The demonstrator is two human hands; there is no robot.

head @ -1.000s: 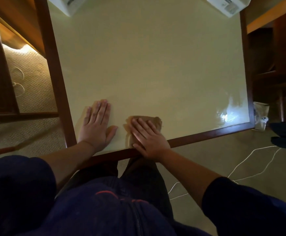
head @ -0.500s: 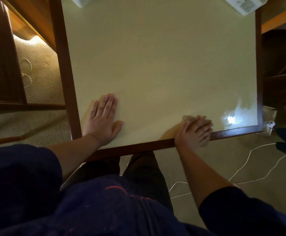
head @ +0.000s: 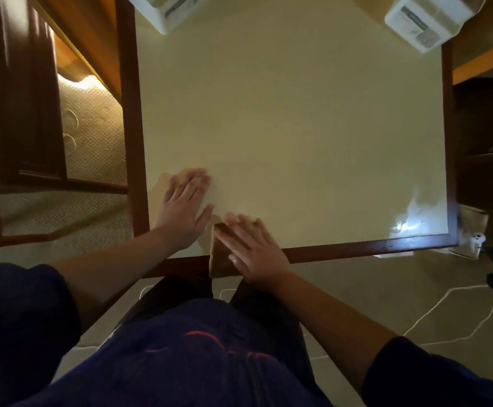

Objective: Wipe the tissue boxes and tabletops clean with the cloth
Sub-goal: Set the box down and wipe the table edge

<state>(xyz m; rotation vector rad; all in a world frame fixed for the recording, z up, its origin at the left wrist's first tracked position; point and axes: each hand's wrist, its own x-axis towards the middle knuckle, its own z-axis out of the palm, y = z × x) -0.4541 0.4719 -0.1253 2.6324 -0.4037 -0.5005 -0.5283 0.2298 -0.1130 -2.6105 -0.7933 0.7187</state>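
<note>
The brown folded cloth [head: 220, 249] sits at the six o'clock edge of the cream tabletop with dark wooden rim [head: 283, 127], partly overhanging the rim. Half a second ago it was out toward four o'clock near the glare patch; it has swept back to the middle, so the near strip looks covered and the far area remains. The right hand [head: 254, 249] presses it flat, fingers straight and blurred, grasping nothing. The left hand [head: 185, 207] rests released, palm down at seven o'clock. Two white rectangular tissue boxes [head: 425, 17] stand at twelve o'clock.
</note>
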